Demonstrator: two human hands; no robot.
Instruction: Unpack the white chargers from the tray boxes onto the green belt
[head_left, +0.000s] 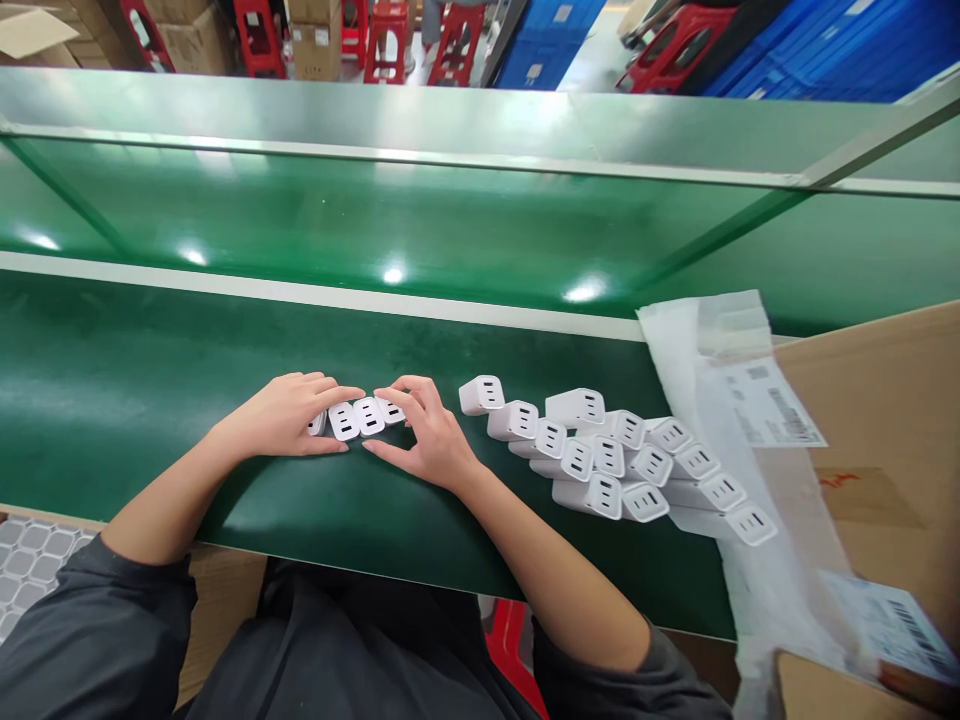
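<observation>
A short row of white charger plugs [358,417] stands on the green belt [112,390] between my hands. My left hand [283,414] curls round the row's left end, fingers pressed on the plugs. My right hand [424,433] cups the row's right end, fingertips touching the plugs. To the right, apart from my hands, a heap of several more white plugs [615,455] lies tumbled on the belt, their port faces turned up toward me.
A clear plastic bag with printed labels [739,400] drapes over a cardboard box [885,420] at the right. A white cell tray [30,560] sits at lower left. Beyond the belt run a green shelf [450,120], red stools and blue crates.
</observation>
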